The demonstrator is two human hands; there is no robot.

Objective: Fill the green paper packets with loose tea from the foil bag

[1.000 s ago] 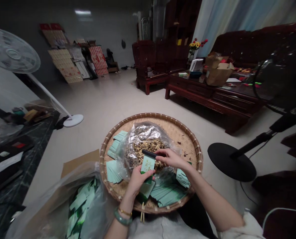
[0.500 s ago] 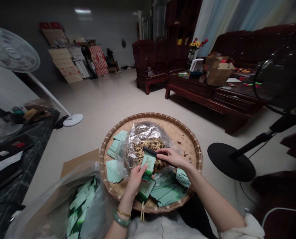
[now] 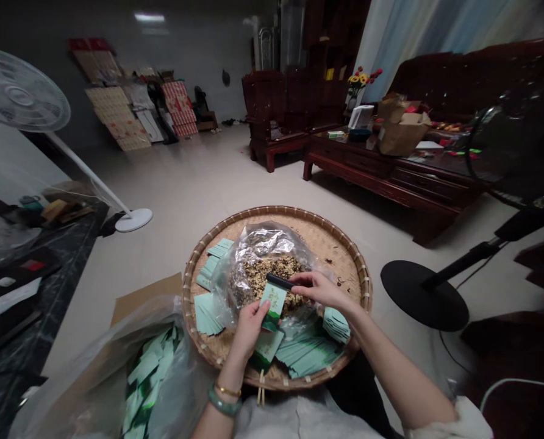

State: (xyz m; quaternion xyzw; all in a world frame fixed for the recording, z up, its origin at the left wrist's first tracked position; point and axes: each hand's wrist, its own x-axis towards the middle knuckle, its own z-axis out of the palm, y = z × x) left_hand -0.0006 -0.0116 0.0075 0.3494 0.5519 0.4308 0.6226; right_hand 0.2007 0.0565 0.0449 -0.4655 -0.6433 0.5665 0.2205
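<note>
My left hand [image 3: 252,324] pinches a small green-and-white paper packet [image 3: 273,308] with printed characters, holding it tilted over a round woven bamboo tray [image 3: 331,241]. Across the packet's top edge lies a slim black bar-shaped tool [image 3: 279,281], gripped at its right end by the fingers of my right hand [image 3: 316,289]. Behind both hands, an open clear plastic bag [image 3: 272,235] holds a loose brown-and-yellow dried mix [image 3: 265,272]. Another packet [image 3: 267,349] lies just below my left hand. Flat packets [image 3: 309,352] are fanned out at the tray's near side.
More packet stacks [image 3: 208,314] line the tray's left side. Left of the tray, a large plastic bag [image 3: 93,366] contains many green packets. A white fan [image 3: 135,220] stands at left, a black fan [image 3: 425,296] at right. A dark wooden table [image 3: 382,177] is farther back.
The black tool has shifted slightly right and now lines up along the packet's top edge. My right hand has turned a little with it; my left hand stays nearly in place.
</note>
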